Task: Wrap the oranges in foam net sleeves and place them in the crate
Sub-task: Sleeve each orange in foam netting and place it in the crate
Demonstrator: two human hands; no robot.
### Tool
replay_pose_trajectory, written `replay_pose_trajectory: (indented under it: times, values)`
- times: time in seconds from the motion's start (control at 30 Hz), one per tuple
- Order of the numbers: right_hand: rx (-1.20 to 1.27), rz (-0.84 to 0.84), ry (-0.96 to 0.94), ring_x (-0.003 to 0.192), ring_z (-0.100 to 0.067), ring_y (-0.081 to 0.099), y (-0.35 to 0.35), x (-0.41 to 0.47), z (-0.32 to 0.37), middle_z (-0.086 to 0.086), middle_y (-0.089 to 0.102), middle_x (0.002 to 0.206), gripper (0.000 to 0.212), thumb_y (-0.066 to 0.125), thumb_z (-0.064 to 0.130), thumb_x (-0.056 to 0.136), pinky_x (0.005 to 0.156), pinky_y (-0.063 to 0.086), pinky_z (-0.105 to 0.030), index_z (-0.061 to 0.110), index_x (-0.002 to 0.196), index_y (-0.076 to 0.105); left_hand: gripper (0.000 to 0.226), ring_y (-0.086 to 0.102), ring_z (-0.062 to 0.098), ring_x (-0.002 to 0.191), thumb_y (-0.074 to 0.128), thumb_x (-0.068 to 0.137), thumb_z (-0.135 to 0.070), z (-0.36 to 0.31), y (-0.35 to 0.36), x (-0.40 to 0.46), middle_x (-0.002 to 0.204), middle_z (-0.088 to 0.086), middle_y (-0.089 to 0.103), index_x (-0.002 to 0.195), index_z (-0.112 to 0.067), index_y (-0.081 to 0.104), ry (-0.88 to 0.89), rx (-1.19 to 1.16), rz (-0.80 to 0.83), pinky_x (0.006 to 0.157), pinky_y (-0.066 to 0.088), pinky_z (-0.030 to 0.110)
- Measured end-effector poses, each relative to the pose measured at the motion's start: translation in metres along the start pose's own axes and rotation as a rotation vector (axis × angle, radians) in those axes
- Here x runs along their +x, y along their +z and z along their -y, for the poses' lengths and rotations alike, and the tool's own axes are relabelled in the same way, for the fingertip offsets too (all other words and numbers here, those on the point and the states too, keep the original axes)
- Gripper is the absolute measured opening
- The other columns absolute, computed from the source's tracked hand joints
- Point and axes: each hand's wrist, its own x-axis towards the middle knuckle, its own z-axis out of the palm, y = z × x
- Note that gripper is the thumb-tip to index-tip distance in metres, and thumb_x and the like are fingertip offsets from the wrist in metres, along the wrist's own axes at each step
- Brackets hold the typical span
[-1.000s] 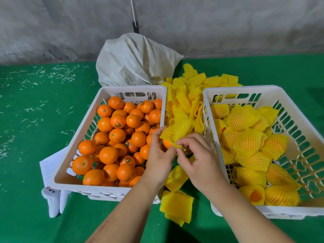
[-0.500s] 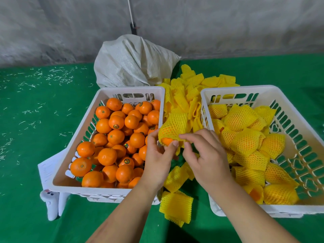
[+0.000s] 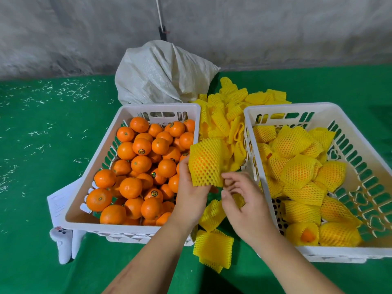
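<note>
Progress roughly a third | white slatted crate [image 3: 331,109] at 3 o'clock held a dozen-odd netted oranges | white bin of bare oranges [image 3: 146,166] at 9 o'clock remained full | left hand [image 3: 191,198] gripped orange in yellow foam net sleeve [image 3: 206,162] at centre | right hand [image 3: 244,205] fingers loosely curled, empty

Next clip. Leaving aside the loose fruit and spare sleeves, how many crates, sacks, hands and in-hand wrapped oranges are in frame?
White crates: 2, bare-orange crate and wrapped-orange crate
White woven sack: 1
Hands: 2, left hand and right hand
Sleeved orange in the left hand: 1
Total: 6
</note>
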Motion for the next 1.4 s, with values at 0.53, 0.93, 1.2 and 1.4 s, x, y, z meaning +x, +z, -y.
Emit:
replay_pose_trajectory:
  times: [0.53, 0.93, 1.2, 1.4]
  values:
    - [0.610, -0.068, 0.588, 0.098, -0.017, 0.074, -0.033, 0.049, -0.019, 0.002, 0.072, 0.123, 0.071, 0.083, 0.050, 0.073, 0.071, 0.056, -0.032, 0.036, 0.136, 0.053, 0.025, 0.057, 0.011, 0.081, 0.072, 0.099, -0.014, 0.010, 0.008, -0.008, 0.084, -0.009, 0.058, 0.118, -0.028, 0.079, 0.200, 0.487, 0.181, 0.068, 0.039, 0.013]
    - [-0.925, 0.294, 0.168, 0.155, -0.033, -0.004, -0.015, 0.073, -0.058, -0.002, -0.013, 0.171, 0.070, 0.054, 0.056, 0.095, 0.123, 0.016, -0.057, 0.046, 0.156, 0.022, 0.077, 0.026, 0.039, 0.155, 0.064, 0.104, -0.033, 0.042, -0.068, 0.062, 0.170, 0.011, 0.026, 0.166, -0.022, 0.021, -0.282, 1.215, 0.313, 0.124, 0.027, 0.054]
    - [-0.501, 0.610, 0.555, 0.155, -0.031, -0.015, 0.033, 0.122, -0.082, -0.002, -0.010, 0.172, 0.053, 0.056, 0.051, 0.098, 0.125, 0.005, -0.056, 0.057, 0.148, 0.040, 0.071, 0.055, 0.027, 0.084, 0.073, 0.097, -0.032, 0.065, -0.062, 0.063, 0.137, 0.012, 0.029, 0.153, -0.032, 0.029, -0.227, 1.364, 0.160, 0.059, 0.050, 0.035]
    - [-0.520, 0.620, 0.510, 0.156, -0.026, -0.005, 0.045, 0.127, -0.097, 0.014, 0.002, 0.171, 0.056, 0.048, 0.042, 0.105, 0.127, 0.008, -0.052, 0.037, 0.159, 0.032, 0.059, 0.057, 0.020, 0.083, 0.069, 0.100, -0.035, 0.065, -0.070, 0.064, 0.147, 0.004, 0.039, 0.148, -0.024, 0.036, -0.178, 1.182, 0.124, 0.047, 0.034, 0.023]
